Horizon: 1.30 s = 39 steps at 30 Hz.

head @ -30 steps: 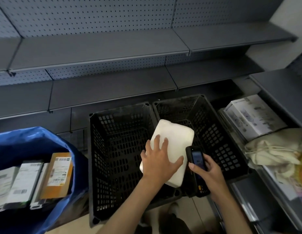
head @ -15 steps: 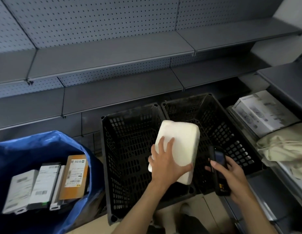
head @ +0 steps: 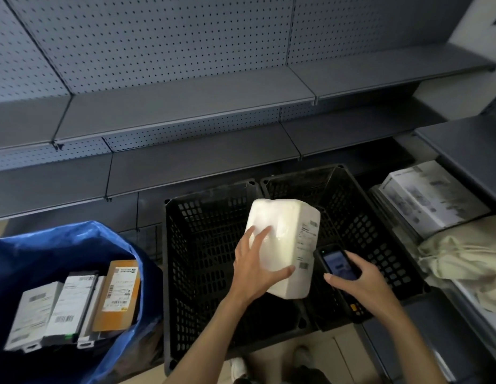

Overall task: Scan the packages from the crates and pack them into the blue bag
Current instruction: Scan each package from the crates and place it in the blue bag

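My left hand (head: 253, 268) grips a white plastic-wrapped package (head: 285, 242) and holds it above the two black crates (head: 208, 217). The package's label side, with barcodes, faces right. My right hand (head: 357, 281) holds a black handheld scanner (head: 337, 263) with a lit screen right beside that label. The blue bag (head: 42, 245) stands open at the lower left with several labelled packages (head: 75, 303) standing upright inside, one of them a brown box.
The right crate (head: 360, 217) sits against the left one below grey shelves (head: 186, 112) with pegboard backing. On the right lie a white printed carton (head: 429, 198) and a cream cloth bag (head: 463, 261). My shoes show on the floor at the bottom.
The package has turned so its label side faces the scanner, and my right hand has brought the scanner up close to it. The view has shifted slightly.
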Each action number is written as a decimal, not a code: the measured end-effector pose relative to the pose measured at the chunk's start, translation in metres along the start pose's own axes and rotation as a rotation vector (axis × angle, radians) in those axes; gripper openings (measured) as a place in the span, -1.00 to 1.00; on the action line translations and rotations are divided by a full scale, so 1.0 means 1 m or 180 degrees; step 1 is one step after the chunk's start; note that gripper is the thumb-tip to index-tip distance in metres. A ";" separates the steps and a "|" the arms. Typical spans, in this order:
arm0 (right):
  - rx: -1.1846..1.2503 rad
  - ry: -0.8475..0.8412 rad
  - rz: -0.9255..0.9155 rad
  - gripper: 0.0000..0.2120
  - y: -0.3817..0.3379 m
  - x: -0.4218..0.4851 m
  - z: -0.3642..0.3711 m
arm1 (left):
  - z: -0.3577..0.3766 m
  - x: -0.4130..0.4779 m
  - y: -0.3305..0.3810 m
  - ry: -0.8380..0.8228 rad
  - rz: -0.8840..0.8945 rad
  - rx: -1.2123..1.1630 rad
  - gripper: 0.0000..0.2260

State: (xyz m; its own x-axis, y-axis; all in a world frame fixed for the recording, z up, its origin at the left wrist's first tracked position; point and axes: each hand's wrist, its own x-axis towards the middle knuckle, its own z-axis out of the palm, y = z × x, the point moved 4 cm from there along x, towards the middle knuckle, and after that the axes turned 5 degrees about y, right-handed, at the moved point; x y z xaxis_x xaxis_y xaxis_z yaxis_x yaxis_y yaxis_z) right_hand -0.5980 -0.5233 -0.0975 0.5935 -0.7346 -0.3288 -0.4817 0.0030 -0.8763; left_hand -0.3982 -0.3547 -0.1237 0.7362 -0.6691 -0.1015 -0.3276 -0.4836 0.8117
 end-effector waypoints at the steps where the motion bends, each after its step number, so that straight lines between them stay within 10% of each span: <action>1: -0.0013 -0.0026 0.0049 -0.33 0.000 0.001 -0.004 | 0.000 0.000 -0.002 0.0027 -0.0006 -0.0069 -0.07; 17: 0.0425 -0.0469 0.0575 -0.74 -0.007 0.013 -0.037 | 0.005 0.005 0.004 0.0166 0.0058 0.0034 -0.07; 39: 0.0881 -0.0992 0.0656 -0.73 0.004 0.030 -0.059 | 0.011 0.001 0.018 0.0409 0.0142 0.0232 -0.05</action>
State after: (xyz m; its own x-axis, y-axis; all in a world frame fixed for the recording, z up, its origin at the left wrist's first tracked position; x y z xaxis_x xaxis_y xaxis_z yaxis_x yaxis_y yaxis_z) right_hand -0.6200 -0.5860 -0.0901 0.6894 -0.4608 -0.5589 -0.4449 0.3395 -0.8287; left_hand -0.4098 -0.3705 -0.1152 0.7881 -0.6154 0.0119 -0.4004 -0.4978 0.7693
